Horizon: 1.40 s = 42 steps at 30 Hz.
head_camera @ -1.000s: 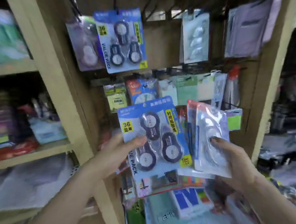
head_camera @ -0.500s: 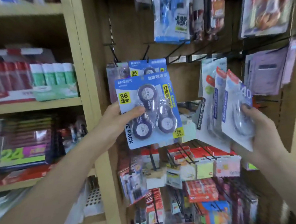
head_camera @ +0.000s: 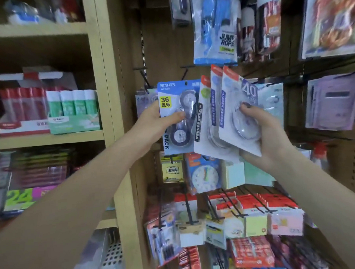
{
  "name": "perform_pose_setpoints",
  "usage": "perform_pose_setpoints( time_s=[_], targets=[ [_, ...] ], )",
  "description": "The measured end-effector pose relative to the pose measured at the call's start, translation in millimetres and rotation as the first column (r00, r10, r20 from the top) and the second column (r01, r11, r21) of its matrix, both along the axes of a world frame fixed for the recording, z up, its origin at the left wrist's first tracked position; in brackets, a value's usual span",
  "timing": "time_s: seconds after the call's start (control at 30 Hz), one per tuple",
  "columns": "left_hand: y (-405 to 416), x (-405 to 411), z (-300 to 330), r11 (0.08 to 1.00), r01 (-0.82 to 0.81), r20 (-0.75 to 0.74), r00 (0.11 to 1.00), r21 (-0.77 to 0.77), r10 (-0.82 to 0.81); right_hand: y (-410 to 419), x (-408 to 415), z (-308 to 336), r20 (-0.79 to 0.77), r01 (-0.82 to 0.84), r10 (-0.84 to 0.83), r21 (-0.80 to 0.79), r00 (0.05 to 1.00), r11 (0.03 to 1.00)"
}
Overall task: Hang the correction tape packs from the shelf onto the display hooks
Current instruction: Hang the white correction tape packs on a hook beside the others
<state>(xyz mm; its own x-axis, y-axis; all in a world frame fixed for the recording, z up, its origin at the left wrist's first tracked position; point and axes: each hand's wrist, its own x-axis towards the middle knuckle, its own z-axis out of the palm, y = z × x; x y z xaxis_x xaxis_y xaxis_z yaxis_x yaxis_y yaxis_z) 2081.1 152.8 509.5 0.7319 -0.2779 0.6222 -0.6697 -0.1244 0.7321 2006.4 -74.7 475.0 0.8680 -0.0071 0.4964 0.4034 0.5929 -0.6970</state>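
Lifting blue correction tape pack [head_camera: 176, 118] upright, pinched in my left hand [head_camera: 153, 123] | hang-hole just under display hook [head_camera: 184, 73], nearer this hand | right hand [head_camera: 262, 130] clasps three white packs [head_camera: 223, 115]

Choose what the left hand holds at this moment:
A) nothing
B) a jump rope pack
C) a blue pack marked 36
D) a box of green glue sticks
C: the left hand grips the blue pack marked 36, thumb across its front.
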Motion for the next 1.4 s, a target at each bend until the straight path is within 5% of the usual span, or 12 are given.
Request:
perform_pose_setpoints(
  time_s=[0.3,1.13,1.4],
  targets=[
    [-15,29,14,0.983,-0.143,-0.033,0.99,-0.111,0.14,6,24,20,-0.014,0.055,-0.055,-0.047,0.998,0.997],
    [-22,50,17,0.983,-0.152,-0.021,0.988,-0.099,0.15,3,44,22,-0.006,0.087,-0.088,-0.077,0.996,0.993],
    [-25,64,13,0.967,-0.25,-0.012,0.968,-0.049,0.25,12,53,26,-0.043,0.201,-0.218,-0.249,0.975,0.948]
  ],
)
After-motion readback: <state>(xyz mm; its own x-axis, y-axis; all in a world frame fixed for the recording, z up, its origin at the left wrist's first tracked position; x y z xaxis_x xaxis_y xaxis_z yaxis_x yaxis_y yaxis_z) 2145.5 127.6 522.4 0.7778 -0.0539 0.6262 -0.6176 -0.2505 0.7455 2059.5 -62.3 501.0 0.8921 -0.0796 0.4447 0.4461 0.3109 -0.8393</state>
